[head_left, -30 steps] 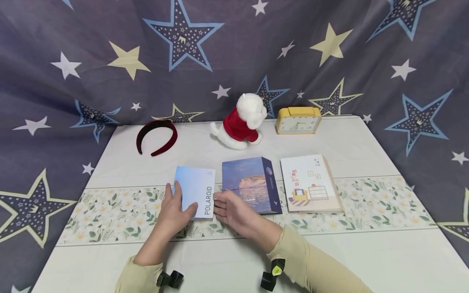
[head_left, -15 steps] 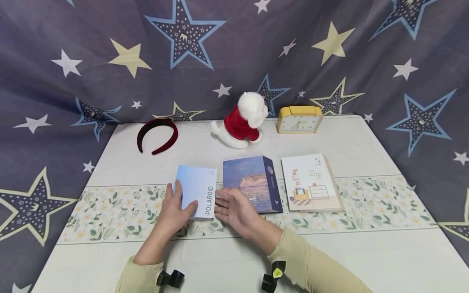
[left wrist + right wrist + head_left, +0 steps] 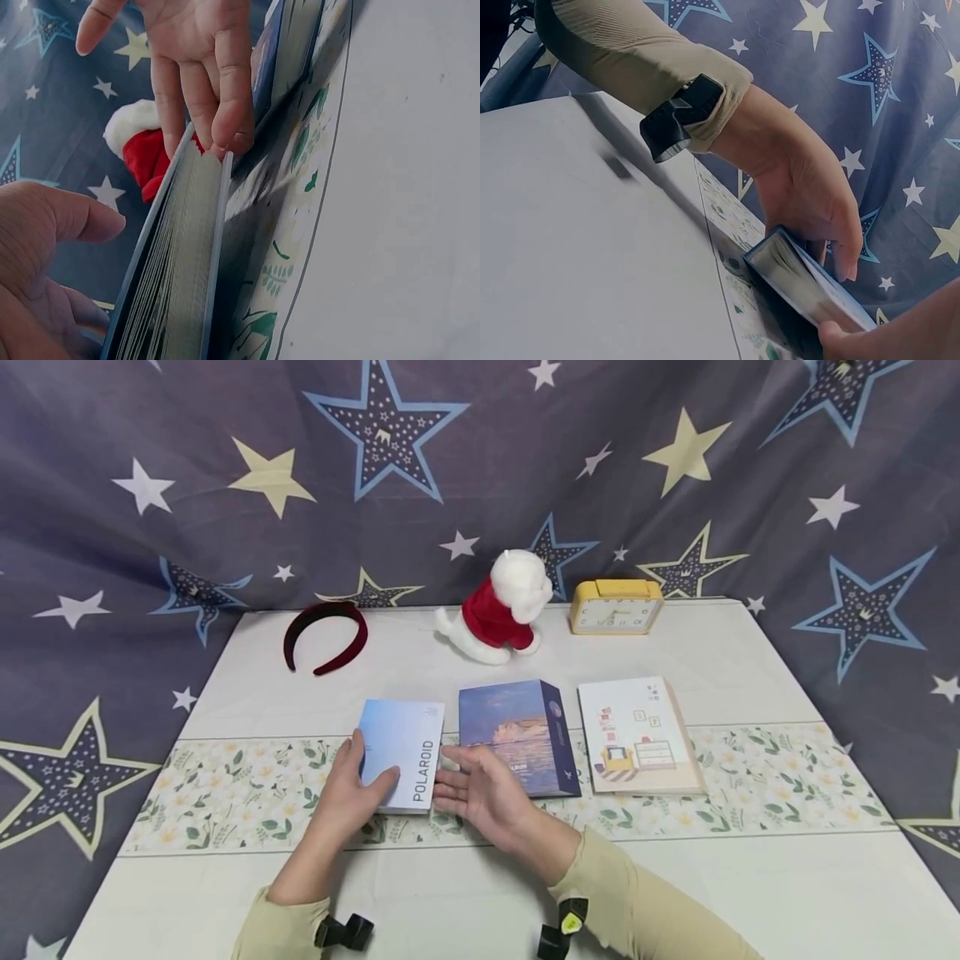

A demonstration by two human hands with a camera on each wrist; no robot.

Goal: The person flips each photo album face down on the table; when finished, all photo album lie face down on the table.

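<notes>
A small light-blue and white photo album [image 3: 405,747] marked POLAROID lies cover up on the table, between my two hands. At its left edge is my left hand [image 3: 348,793], the thumb spread over the cover; in the left wrist view that thumb [image 3: 105,217] stands slightly off the cover. My right hand [image 3: 491,793] has its fingers nearly straight, the tips right at the opposite edge. Layered pages [image 3: 176,255] show along the near side. Close to the right hand is a dark-blue album [image 3: 510,735] with a seaside cliff picture, partly covered by the fingers.
Further right lies a white and beige book [image 3: 630,739] with a furniture drawing. At the back sit a dark-red headband [image 3: 352,647], a white plush toy [image 3: 495,614] in red and a yellow alarm clock [image 3: 617,607]. A star-patterned curtain [image 3: 480,460] hangs behind the table.
The POLAROID album has turned slightly, its near end shifting a little left and towards me. Both hands have moved slightly with it; the other objects stay in place.
</notes>
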